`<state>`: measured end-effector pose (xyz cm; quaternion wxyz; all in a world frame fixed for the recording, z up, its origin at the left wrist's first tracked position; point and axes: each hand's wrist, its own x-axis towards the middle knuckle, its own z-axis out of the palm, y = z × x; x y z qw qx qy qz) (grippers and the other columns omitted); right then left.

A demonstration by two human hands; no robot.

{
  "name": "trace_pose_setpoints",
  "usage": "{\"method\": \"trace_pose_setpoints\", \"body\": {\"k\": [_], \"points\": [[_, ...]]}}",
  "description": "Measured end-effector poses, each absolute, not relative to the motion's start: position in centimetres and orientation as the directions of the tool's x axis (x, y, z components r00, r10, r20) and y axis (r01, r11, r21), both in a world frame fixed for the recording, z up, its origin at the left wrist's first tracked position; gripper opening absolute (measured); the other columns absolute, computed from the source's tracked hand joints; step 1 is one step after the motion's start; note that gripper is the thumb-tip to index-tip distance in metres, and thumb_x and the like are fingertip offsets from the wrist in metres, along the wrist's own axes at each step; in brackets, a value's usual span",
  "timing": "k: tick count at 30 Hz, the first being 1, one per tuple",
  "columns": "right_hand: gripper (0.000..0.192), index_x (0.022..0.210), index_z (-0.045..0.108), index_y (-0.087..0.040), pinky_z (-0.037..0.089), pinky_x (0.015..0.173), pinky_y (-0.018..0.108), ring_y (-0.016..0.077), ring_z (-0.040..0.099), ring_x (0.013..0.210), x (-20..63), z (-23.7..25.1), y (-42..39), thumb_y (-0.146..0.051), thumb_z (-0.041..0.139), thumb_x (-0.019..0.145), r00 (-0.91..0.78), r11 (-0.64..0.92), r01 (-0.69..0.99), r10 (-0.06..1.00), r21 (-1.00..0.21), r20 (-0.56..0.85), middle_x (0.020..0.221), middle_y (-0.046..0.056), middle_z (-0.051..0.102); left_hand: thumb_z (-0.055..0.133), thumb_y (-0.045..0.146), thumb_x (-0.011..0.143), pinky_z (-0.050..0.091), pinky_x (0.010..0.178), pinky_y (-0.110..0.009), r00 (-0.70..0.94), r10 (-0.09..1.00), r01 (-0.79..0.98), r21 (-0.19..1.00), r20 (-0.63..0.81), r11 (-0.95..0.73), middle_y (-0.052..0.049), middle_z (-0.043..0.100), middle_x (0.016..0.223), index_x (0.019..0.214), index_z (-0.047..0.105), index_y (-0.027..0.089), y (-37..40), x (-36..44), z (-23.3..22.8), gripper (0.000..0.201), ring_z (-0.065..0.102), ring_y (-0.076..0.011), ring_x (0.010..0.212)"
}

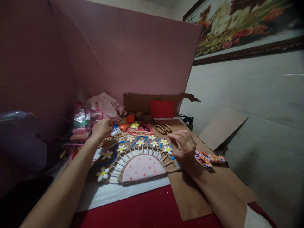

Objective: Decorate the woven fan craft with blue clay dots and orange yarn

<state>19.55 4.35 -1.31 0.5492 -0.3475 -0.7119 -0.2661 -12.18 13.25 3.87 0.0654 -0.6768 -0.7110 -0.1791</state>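
Note:
A half-round woven craft piece lies on a white sheet, with a pink dotted centre, wooden sticks fanning out and white flowers along its arc. My left hand is reaching to the back left with its fingers curled near a small white and blue packet; whether it grips anything is hidden. Over the right end of the arc hovers my right hand, fingers loosely bent and pinched together; I cannot see anything between them.
Gold-handled scissors lie on a brown board behind the craft. Small orange and yellow lumps, a cup and red card stand at the back. Pink cloth and plastic bags pile at the left. A patterned strip lies at the right.

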Motion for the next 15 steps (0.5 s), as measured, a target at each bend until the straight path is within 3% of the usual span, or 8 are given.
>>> {"method": "trace_pose_setpoints", "body": {"k": [5,15], "points": [[0.019,0.088,0.063,-0.021,0.049,0.072,0.037,0.0203,0.057,0.080,19.4,-1.3,4.2,-0.007,0.058,0.078,-0.162,0.635,0.772,0.209,-0.008,0.965,0.080,0.005,0.065,0.049,0.017,0.067,0.043,0.067,-0.029,-0.021,0.964,0.995,0.097,0.264,-0.005,-0.012,0.072,0.090,0.083,0.071,0.020,13.7,-12.8,3.4,0.027,0.064,-0.0275,0.085],[0.018,0.088,0.064,-0.021,0.049,0.072,0.036,0.0200,0.056,0.079,19.1,-1.5,4.1,-0.007,0.059,0.078,-0.156,0.646,0.762,0.237,-0.036,0.959,0.079,0.004,0.064,0.047,0.029,0.075,0.044,0.068,-0.029,0.011,0.967,0.999,0.044,0.255,-0.023,-0.015,0.070,0.097,0.089,0.071,0.019,13.5,-12.7,2.7,0.030,0.064,-0.0307,0.091]]}}
